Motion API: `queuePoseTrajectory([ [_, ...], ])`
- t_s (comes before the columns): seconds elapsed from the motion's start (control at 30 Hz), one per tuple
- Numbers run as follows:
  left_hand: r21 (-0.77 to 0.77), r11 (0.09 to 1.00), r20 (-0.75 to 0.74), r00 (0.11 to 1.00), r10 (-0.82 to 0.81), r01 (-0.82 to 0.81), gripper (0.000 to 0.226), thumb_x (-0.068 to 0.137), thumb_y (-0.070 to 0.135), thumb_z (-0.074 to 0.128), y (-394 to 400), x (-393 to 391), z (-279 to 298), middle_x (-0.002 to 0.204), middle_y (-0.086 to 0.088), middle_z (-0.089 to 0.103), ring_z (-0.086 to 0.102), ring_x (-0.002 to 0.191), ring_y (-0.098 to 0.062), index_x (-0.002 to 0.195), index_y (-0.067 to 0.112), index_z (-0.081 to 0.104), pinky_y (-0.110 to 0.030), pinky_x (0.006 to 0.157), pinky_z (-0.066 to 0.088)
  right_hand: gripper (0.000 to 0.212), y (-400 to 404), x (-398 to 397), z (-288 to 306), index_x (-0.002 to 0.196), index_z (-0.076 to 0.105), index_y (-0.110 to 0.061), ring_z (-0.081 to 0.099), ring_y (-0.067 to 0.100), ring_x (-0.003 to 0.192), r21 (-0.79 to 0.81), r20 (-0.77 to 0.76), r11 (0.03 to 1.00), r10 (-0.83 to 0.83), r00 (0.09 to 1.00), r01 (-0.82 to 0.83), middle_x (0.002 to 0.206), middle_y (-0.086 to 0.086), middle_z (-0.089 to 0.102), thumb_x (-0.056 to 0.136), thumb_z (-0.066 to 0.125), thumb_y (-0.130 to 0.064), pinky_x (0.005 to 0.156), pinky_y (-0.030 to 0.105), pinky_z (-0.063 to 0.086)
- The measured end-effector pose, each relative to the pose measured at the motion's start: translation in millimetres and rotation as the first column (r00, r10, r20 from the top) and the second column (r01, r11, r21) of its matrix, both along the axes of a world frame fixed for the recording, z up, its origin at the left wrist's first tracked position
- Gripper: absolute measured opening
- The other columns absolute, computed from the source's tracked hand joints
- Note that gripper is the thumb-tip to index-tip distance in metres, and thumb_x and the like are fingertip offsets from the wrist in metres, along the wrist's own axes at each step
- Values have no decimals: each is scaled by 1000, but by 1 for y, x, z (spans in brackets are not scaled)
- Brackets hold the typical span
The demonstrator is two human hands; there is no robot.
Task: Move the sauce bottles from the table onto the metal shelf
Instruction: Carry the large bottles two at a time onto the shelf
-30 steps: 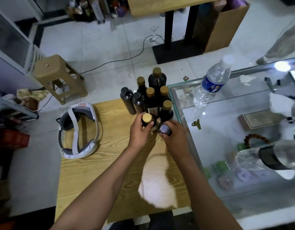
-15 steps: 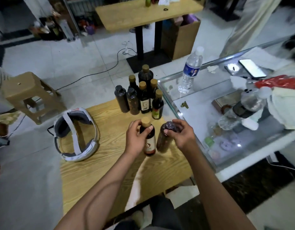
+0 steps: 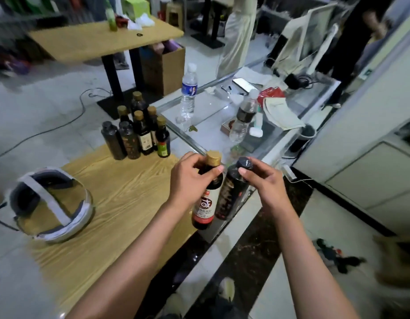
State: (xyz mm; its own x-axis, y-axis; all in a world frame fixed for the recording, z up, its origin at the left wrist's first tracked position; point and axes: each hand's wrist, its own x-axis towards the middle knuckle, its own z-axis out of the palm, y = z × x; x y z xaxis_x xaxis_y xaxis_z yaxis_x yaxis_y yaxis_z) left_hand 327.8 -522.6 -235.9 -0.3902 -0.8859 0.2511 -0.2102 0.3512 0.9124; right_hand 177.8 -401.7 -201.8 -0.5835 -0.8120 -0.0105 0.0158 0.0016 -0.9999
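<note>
Sauce bottles, two of them, are up in the air over the near right corner of the wooden table (image 3: 121,203), one in each hand, and the metal shelf is nowhere in this view, so which way the carry goes I cannot tell. Both hang roughly upright, long axis top to bottom, caps up, bases tipped a little toward the body, the two bodies side by side and close to touching. The left hand (image 3: 190,183) has its fingers curled round the neck of the gold-capped bottle (image 3: 207,199), thumb across the front just under the cap. The right hand (image 3: 262,183) pinches the black-capped bottle (image 3: 231,194) at the very top, fingertips and thumb on the cap, so that one dangles below the grip; I judge it the shakier hold. The gold-capped one is dark with a white and red label; the other is dark all over with faint gold print. Seven more bottles (image 3: 139,134) stand clustered at the table's far edge, beside the glass counter (image 3: 213,107), waiting their turn.
</note>
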Motion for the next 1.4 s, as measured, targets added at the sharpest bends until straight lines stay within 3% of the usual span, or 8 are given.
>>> queuePoseTrajectory([
  [0.23, -72, 977, 5, 980, -199, 199, 41, 63, 58, 76, 94, -84, 52, 72, 7, 57, 58, 71, -13, 66, 24, 54, -39, 66, 51, 27, 126, -54, 36, 104, 71, -9, 68, 25, 95, -137, 121, 960, -228, 966, 244, 101, 11, 74, 78, 74, -6, 93, 38, 51],
  [0.33, -92, 959, -4, 963, -269, 268, 44, 62, 60, 76, 146, -125, 76, 74, 6, 62, 60, 71, -14, 68, 20, 59, -40, 67, 53, 35, 188, -82, 54, 114, 64, 2, 70, 20, 87, -211, 157, 912, -323, 933, 351, 96, 9, 74, 80, 71, -6, 79, 27, 54],
  [0.5, -145, 909, -30, 916, -400, 392, 46, 61, 64, 75, 250, -200, 116, 74, 6, 64, 62, 70, -15, 69, 22, 58, -44, 66, 55, 18, 296, -125, 87, 108, 66, 1, 70, 15, 78, -322, 150, 828, -433, 889, 458, 86, 5, 75, 91, 58, 0, 69, 22, 54],
  [0.73, -267, 832, -67, 852, -519, 485, 42, 66, 59, 78, 403, -293, 165, 70, 8, 62, 58, 63, -7, 68, 22, 58, -30, 55, 48, 17, 438, -186, 121, 102, 69, -4, 65, 21, 81, -418, 79, 716, -584, 808, 559, 90, 11, 71, 89, 65, -15, 76, 32, 52],
  [0.87, -293, 792, -101, 806, -583, 535, 41, 69, 57, 77, 470, -338, 178, 68, 9, 59, 54, 62, -4, 64, 25, 52, -22, 54, 39, 18, 505, -216, 136, 107, 67, 2, 64, 24, 84, -471, 55, 616, -694, 718, 632, 94, 16, 68, 94, 61, -9, 76, 33, 53],
  [1.03, -286, 747, -115, 753, -648, 600, 46, 69, 62, 74, 521, -384, 185, 73, 6, 63, 60, 67, -11, 73, 19, 59, -38, 61, 53, 21, 558, -247, 146, 106, 70, -1, 67, 26, 86, -455, -11, 555, -785, 619, 696, 95, 15, 72, 92, 65, -16, 79, 37, 54],
  [1.27, -324, 665, -133, 664, -736, 673, 48, 70, 62, 74, 565, -458, 194, 71, 4, 62, 59, 65, -14, 72, 16, 59, -39, 59, 52, 15, 595, -296, 154, 100, 72, -4, 68, 24, 85, -482, -5, 401, -890, 455, 779, 91, 11, 73, 94, 62, -12, 78, 34, 54],
  [1.4, -336, 604, -157, 589, -793, 723, 46, 70, 61, 73, 576, -517, 197, 70, 4, 61, 58, 64, -14, 71, 17, 59, -38, 58, 51, 15, 605, -342, 160, 99, 73, -6, 67, 29, 87, -483, -26, 329, -931, 363, 811, 92, 14, 73, 94, 63, -15, 83, 43, 54],
])
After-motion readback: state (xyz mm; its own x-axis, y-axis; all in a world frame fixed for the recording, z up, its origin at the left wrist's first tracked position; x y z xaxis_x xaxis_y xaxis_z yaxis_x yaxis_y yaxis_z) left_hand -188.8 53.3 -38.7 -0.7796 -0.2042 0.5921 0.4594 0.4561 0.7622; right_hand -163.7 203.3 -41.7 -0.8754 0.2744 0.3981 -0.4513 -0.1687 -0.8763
